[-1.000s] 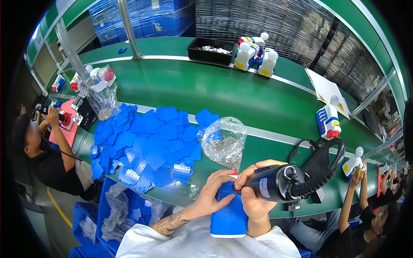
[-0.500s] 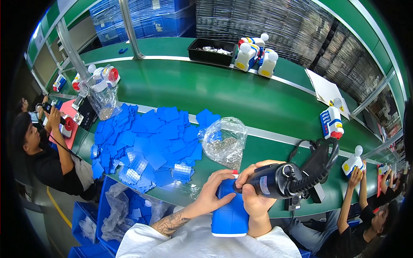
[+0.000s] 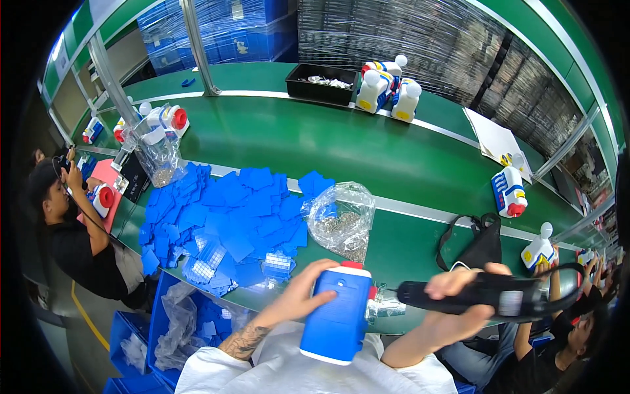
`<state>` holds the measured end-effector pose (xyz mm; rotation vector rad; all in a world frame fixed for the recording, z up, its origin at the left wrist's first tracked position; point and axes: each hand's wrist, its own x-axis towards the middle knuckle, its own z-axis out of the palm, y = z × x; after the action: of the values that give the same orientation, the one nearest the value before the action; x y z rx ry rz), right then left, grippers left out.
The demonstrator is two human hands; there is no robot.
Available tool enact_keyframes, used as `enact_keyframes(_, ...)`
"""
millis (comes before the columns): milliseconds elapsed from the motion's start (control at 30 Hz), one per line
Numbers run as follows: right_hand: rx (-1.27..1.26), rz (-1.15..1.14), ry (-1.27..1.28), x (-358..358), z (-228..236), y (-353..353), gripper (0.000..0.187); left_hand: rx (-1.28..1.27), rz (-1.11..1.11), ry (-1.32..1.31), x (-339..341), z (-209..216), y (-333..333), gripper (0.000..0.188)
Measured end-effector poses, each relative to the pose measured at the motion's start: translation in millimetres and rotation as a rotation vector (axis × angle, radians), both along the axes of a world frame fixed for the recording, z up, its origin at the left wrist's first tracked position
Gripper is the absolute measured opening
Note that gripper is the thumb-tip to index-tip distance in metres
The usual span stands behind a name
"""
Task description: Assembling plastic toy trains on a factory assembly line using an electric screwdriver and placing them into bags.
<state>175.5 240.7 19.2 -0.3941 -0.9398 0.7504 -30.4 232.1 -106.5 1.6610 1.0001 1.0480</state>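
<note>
My left hand [image 3: 296, 297] grips a blue and white plastic toy body [image 3: 338, 312] by its left side. The body stands close to my shirt with its blue back facing up, red parts at its far end and right edge. My right hand [image 3: 451, 323] is wrapped round a black electric screwdriver [image 3: 420, 297], slightly blurred. Its tip points left, apart from the body. Beyond the toy body lies a clear plastic bag [image 3: 342, 217] of small metal screws. A heap of flat blue plastic plates [image 3: 230, 226] spreads to the left of the bag.
A black holster-like pouch [image 3: 474, 246] lies on the bench at right. Assembled white-and-blue toys [image 3: 508, 192] stand on the green belt [image 3: 262, 131] and far ledge, near a black tray [image 3: 321, 85]. Blue bins [image 3: 164, 328] sit below left. Co-workers [image 3: 82, 223] work on both sides.
The screwdriver has lifted off the toy body and swung right in my right hand, now lying nearly level. My left hand and the body have shifted slightly left, uncovering the pouch.
</note>
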Motion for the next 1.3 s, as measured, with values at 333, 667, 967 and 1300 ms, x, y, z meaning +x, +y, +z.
enact_keyframes(333, -0.847, -0.421, -1.135, 53.0, -114.4, 62.5, 0.042, -0.525, 0.147, -0.024, -53.0, -22.9, -39.8, 0.089)
enact_keyframes(667, -0.912, -0.49, -1.681, 52.2, -160.2, 72.2, 0.049, -0.061, 0.242, -0.353, -33.4, 59.2, -1.0, 0.097)
enact_keyframes(967, -0.574, 0.764, -0.367, 85.8, -46.5, 57.2, 0.07, 1.209, -0.003, 0.675, 38.7, 94.5, 52.7, 0.064)
enact_keyframes(1300, -0.772, 0.449, -0.403, 50.1, -59.8, 157.1, 0.047, 0.861, 0.191, 0.751, 50.2, 54.9, 107.7, 0.063)
